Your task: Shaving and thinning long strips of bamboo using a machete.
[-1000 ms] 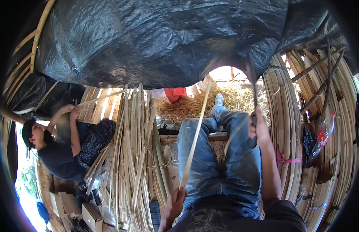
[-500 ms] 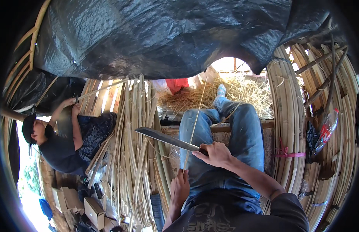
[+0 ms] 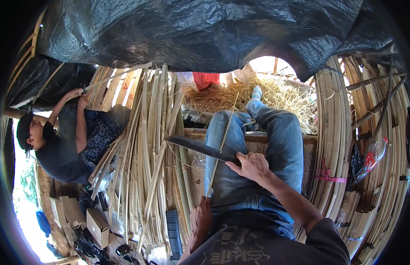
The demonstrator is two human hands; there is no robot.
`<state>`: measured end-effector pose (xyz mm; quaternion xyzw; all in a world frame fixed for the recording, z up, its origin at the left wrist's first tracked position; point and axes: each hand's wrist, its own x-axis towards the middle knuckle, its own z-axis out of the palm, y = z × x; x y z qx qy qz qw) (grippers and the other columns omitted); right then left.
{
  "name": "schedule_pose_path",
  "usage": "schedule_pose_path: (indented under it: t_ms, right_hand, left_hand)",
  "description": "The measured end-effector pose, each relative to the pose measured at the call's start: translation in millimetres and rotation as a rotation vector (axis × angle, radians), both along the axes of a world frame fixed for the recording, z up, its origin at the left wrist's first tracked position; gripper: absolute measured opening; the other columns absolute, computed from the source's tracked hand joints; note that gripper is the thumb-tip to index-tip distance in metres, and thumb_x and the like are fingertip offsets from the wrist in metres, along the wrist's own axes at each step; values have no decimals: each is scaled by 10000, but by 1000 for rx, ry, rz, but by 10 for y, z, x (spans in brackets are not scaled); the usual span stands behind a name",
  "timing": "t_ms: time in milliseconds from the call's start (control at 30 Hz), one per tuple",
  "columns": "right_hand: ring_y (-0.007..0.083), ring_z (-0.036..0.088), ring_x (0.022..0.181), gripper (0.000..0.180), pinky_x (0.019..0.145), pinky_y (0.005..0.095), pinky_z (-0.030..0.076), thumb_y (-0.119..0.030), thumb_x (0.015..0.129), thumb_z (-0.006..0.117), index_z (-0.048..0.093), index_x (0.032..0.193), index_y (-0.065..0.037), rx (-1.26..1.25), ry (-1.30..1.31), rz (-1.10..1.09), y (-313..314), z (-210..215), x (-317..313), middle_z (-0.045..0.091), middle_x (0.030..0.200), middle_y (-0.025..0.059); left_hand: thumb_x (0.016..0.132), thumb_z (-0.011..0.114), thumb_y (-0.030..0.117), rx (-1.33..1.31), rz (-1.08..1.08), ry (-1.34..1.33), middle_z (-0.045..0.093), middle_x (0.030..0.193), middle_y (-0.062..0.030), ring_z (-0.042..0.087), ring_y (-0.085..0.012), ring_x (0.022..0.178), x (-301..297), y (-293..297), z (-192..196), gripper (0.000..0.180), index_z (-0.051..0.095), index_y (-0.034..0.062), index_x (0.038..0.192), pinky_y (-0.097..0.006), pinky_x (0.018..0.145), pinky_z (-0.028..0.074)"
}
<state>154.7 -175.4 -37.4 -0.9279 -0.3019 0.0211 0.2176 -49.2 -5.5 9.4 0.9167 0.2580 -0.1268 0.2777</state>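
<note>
My right hand is closed round the handle of a machete, over my lap. Its dark, broad blade points left and crosses a thin bamboo strip, seemingly touching it. My left hand is closed on the lower end of that strip, close to my body. From there the strip slants up and away, past my left knee. The machete's handle is mostly hidden in my fist.
Many long bamboo slats lean on the left, and a bundle tied with pink string stands on the right. Beyond my feet lies straw. Black plastic sheeting hangs ahead. Another person sits at left, holding a strip.
The machete has moved slightly up the strip and to the right, and its blade face now looks darker. My left hand still grips the strip. The whole view has shifted a little.
</note>
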Motion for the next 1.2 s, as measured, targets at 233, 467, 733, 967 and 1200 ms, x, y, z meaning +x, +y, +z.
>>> schedule_pose_path:
  t_ms: [233, 467, 733, 967, 1200]
  right_hand:
    - [327, 696, 559, 625, 513, 451, 566, -661, 909, 568, 675, 745, -68, -47, 32, 85, -33, -20, -41, 649, 570, 163]
    - [371, 713, 647, 647, 589, 486, 576, -693, 894, 559, 723, 856, -68, -36, -26, -61, -17, -130, 261, 686, 673, 189]
    - [205, 516, 401, 748, 398, 396, 495, -624, 1033, 357, 662, 694, -32, 67, -156, -320, -319, -620, 1577, 540, 490, 48]
    - [48, 326, 393, 631, 377, 227, 280, -723, 939, 509, 529, 777, -114, 1161, 1319, -456, -320, 176, 1320, 304, 523, -96]
    - [20, 283, 424, 499, 396, 233, 250, -417, 1005, 625, 631, 1253, 16, 1392, 1337, -316, -317, 705, 510, 290, 574, -99]
  left_hand:
    - [1059, 457, 309, -17, 63, 143, 644, 724, -279, 626, -509, 689, -257, -31, 122, 248, 525, 77, 1000, -601, 587, 456]
    - [1050, 475, 264, -121, 74, 20, 606, 685, -277, 608, -504, 661, -525, 22, 282, 206, 527, 75, 991, -586, 564, 444]
    - [1025, 508, 249, 4, 120, 162, 635, 709, -265, 653, -472, 710, -941, 115, 564, 245, 543, 32, 916, -549, 578, 484]
    - [1025, 502, 291, -401, 224, 161, 565, 640, -148, 584, -241, 622, -676, 288, 593, 356, 598, -22, 882, -404, 597, 434]
    - [1049, 509, 376, -692, 264, 156, 447, 667, 0, 407, -129, 637, -11, -5, 923, 415, 548, 24, 833, -327, 610, 352]
